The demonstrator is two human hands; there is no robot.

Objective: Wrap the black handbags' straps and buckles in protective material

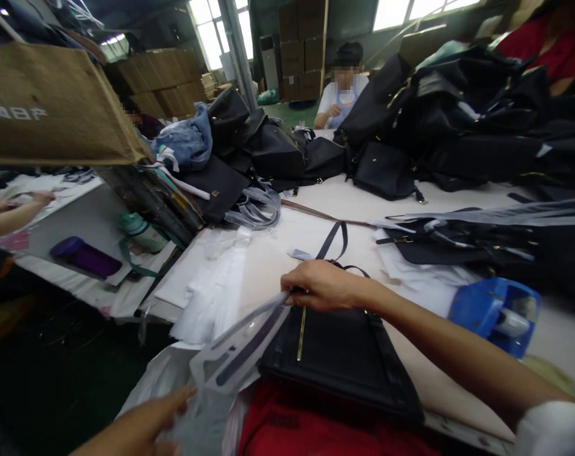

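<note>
Worktable: fills the middle, pale on top, runs from the near edge to the far side. Pile of black bags: spreads over the far side, heaps highest at far right. Black bag: lies at the near edge, mid-scene, with its far-left part just under the right hand and its near-right corner well apart from those fingers. Red cloth: shows just below the bag's near edge. White sheets: lie loose to the left of the bag, apart from it.

Plastic-wrapped strap: slants from the right hand toward near left, along the bag's left side; shows a dark band inside clear film. Blue holder: sits to the right of the bag, on the far side of the right forearm.

Right hand: closes narrowly on one end of the plastic-wrapped strap, knuckles upward. Left hand: comes in at near left, blurred, index finger stretched toward the plastic, fingers apart; contact with the film: cannot tell. Thin black loop: stands just beyond the right hand. Gold strip: runs along the bag's face, just nearer than the right hand.
</note>
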